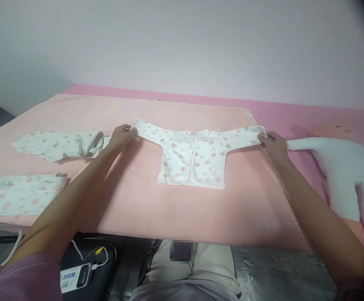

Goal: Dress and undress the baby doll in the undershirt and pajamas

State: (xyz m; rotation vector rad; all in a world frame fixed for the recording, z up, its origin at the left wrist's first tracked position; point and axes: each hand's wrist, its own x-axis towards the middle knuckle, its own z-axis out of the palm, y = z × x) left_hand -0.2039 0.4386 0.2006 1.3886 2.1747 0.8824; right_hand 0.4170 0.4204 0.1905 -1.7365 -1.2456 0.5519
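Observation:
A small white baby shirt (207,156) with a pink and pastel print and a buttoned front is spread out on the pink cloth (150,209). My left hand (123,134) pinches the cuff of the sleeve on the left. At the other side, my right hand (272,144) grips the cuff of the opposite sleeve. Both sleeves are stretched outward, with the collar toward the wall and the hem toward me.
Left of the shirt lies a crumpled printed garment (59,144); nearer me is a folded printed garment (21,194). A white stuffed toy (344,167) rests at the right. Below the table's front edge, a power bank (83,276) with a cable sits on a black surface.

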